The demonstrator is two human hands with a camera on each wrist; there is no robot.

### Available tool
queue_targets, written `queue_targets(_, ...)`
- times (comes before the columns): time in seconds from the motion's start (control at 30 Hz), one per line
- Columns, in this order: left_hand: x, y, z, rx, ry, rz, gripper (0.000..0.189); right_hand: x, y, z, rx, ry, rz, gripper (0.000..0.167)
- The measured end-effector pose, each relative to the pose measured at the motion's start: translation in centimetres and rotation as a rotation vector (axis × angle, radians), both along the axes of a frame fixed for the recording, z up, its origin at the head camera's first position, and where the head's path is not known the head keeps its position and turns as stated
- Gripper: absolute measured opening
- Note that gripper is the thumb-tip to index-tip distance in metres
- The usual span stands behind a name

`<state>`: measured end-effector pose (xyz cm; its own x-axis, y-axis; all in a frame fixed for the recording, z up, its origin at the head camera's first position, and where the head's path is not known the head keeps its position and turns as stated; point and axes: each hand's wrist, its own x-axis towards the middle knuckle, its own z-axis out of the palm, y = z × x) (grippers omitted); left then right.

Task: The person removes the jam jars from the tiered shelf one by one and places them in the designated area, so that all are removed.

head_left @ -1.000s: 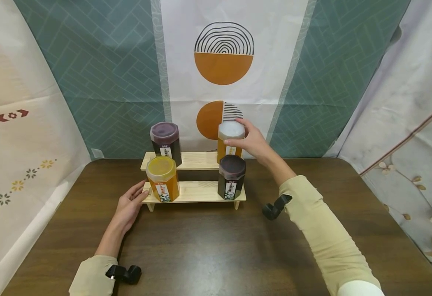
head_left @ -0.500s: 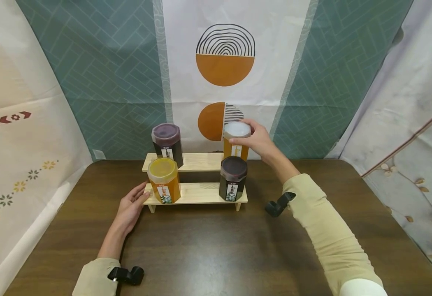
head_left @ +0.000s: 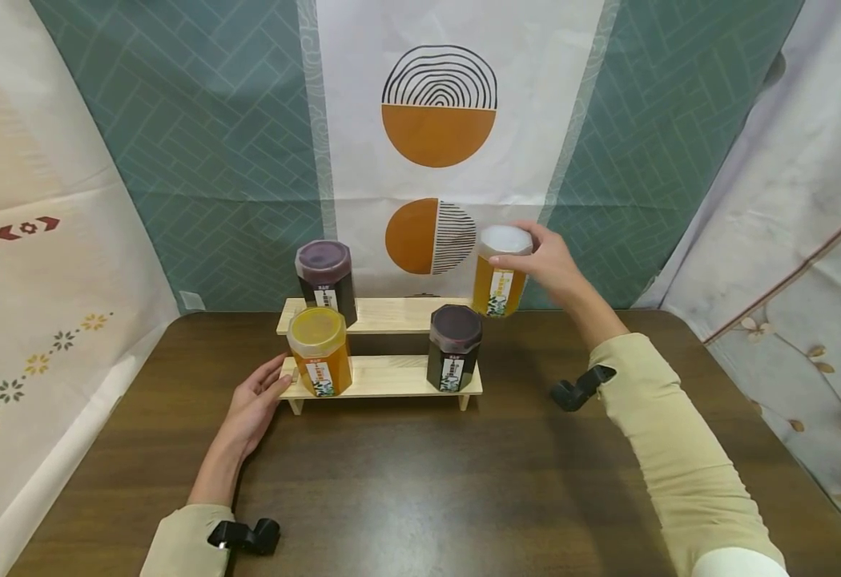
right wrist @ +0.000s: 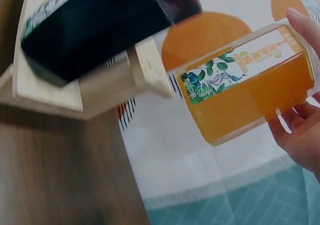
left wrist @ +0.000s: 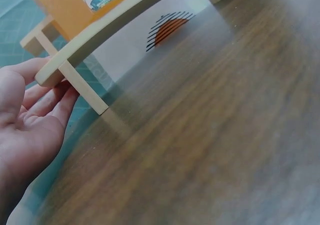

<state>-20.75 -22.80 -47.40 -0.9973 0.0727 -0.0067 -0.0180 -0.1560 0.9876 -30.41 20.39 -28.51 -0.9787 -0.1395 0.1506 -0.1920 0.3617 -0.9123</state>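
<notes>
In the head view my right hand (head_left: 552, 260) grips a jar of amber contents with a white lid (head_left: 501, 276), near its top. The jar is just off the right end of the upper step; the right wrist view shows its label (right wrist: 240, 65). My left hand (head_left: 255, 405) holds the left end of the two-step wooden rack (head_left: 388, 375), thumb above and fingers below the lower board in the left wrist view. On the lower step stand a yellow-lidded orange jar (head_left: 319, 353) and a dark jar (head_left: 453, 349). Another dark jar with a purple lid (head_left: 325, 280) is on the upper step.
The rack stands on a dark brown wooden table (head_left: 406, 481). Behind it hangs a green and white cloth (head_left: 233, 160) with orange half-circles. Patterned cloths (head_left: 38, 288) border the sides. Black wrist cameras (head_left: 247, 537) sit on both sleeves.
My right hand has lifted the white-lidded jar from the right end of the upper step and carried it to the right. My left hand stays at the rack's left end.
</notes>
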Motion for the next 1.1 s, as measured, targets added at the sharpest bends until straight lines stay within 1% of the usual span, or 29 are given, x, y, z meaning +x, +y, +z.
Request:
queue_targets(0.13,0.0,-0.1,0.0,0.009,-0.003,-0.006,0.062,0.0,1.6,-0.4,0.056,0.0,-0.027,0.073)
queue_targets(0.27,0.0,-0.2,0.1,0.01,-0.01,-0.002,0.063,-0.1,3.0,-1.5,0.11,-0.016,-0.04,0.077)
queue_targets(0.43,0.1,-0.1,0.1,0.024,-0.02,-0.002,0.063,-0.4,4.3,-3.5,0.15,-0.032,-0.011,0.073)
queue_targets(0.57,0.0,-0.1,0.1,0.037,-0.028,-0.002,0.062,-0.3,4.8,-5.1,0.156,-0.048,0.021,0.07)
queue_targets(0.73,0.0,-0.2,0.0,0.041,-0.025,0.004,0.062,-0.6,5.0,-7.2,0.193,-0.07,0.033,0.069)
queue_targets(0.83,-0.1,-0.2,-0.1,0.045,-0.02,0.017,0.061,-0.9,5.1,-8.5,0.19,-0.065,0.061,0.071)
queue_targets(1.0,0.0,-0.1,-0.1,0.043,-0.016,0.019,0.06,-1.0,5.3,-10.5,0.106,-0.04,0.131,0.076)
queue_targets(1.1,0.0,-0.1,0.0,0.039,-0.013,0.02,0.06,-1.1,5.3,-11.0,0.098,-0.063,0.139,0.076)
